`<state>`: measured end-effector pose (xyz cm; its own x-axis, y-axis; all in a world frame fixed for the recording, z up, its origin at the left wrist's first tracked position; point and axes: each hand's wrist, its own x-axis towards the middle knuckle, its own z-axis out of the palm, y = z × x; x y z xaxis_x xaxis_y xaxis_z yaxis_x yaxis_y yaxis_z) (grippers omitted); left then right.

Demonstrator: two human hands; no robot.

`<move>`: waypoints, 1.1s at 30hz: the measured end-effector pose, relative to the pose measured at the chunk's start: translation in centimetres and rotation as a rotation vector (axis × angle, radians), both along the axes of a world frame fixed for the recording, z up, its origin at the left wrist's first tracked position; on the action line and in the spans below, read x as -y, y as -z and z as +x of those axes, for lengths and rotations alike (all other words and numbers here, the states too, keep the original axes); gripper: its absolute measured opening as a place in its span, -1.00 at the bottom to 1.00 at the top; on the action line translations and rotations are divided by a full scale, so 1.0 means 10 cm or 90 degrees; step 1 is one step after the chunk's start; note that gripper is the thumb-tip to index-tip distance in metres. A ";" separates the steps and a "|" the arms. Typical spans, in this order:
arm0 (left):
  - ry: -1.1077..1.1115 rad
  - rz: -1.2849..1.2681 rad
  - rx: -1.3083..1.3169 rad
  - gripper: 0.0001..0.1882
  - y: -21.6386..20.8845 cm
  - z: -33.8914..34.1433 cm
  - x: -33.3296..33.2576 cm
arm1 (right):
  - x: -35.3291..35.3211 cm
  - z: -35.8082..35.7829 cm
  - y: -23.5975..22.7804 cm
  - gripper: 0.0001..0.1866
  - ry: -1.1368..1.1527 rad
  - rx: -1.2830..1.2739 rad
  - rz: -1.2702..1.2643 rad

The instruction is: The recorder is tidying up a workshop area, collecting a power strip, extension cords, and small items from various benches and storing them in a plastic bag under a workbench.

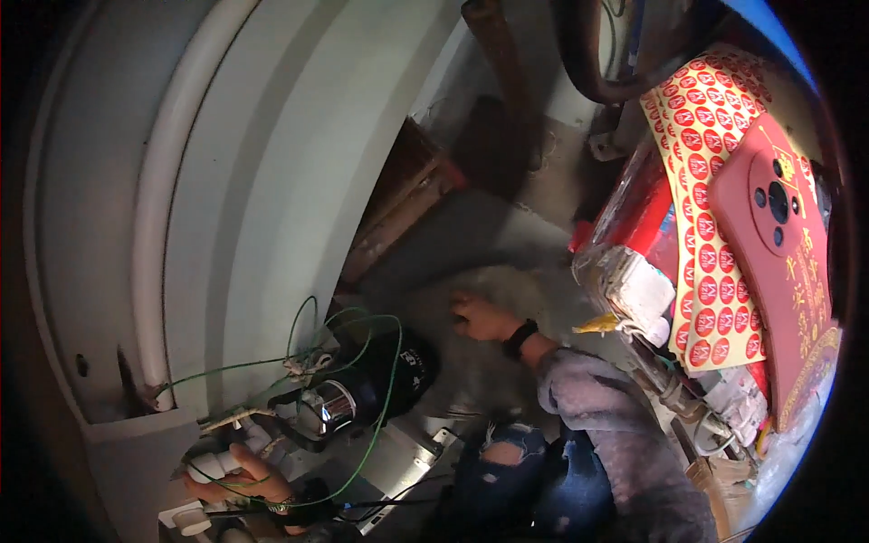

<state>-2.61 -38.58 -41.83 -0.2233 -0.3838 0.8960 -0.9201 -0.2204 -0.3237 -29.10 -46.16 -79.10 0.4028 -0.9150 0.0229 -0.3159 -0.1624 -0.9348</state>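
Left hand (pixel 237 475) at the lower left, fingers curled shut around a white plastic fitting (pixel 210 465); a watch or band sits at its wrist. Thin green wire (pixel 387 389) loops from beside that hand up over a black motor-like unit (pixel 385 376) with a shiny chrome cap (pixel 328 407); the unit lies on the floor just right of the hand.

Right hand (pixel 480 317) is further out, fingers spread flat and palm down on the grey floor (pixel 471 235), holding nothing; black wristband, grey sleeve. Knee in ripped blue jeans (pixel 525 466) below it.

Large curved white panel (pixel 253 181) fills the left side. At the right edge is a cluttered heap: clear bags of white parts (pixel 634 285), a sheet of red round stickers (pixel 706 181), and a red phone (pixel 783 244) lying on top. The space is dim and cramped.
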 end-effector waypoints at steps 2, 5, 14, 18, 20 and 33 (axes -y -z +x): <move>-0.004 0.002 -0.011 -0.07 0.05 -0.01 0.02 | -0.08 -0.04 0.01 -0.60 -0.018 -0.009 0.024; 0.004 0.029 -0.050 -0.07 0.10 -0.09 0.07 | -0.18 -0.06 0.05 -0.61 -0.021 -0.010 0.038; 0.036 0.052 -0.014 -0.12 -0.07 -0.19 0.09 | -0.47 -0.32 -0.65 -0.62 -0.052 -0.116 0.251; -0.065 0.070 0.007 -0.13 0.07 0.07 -0.09 | -0.86 -0.38 -0.98 -0.62 -0.094 -0.132 0.189; -0.056 0.178 -0.203 -0.21 0.51 0.55 -0.17 | -1.23 -0.57 -0.81 -0.57 -0.042 -0.087 0.340; -0.044 0.562 -0.232 -0.53 0.80 0.66 -1.39 | -1.90 -0.82 -3.08 -0.50 0.077 0.063 0.446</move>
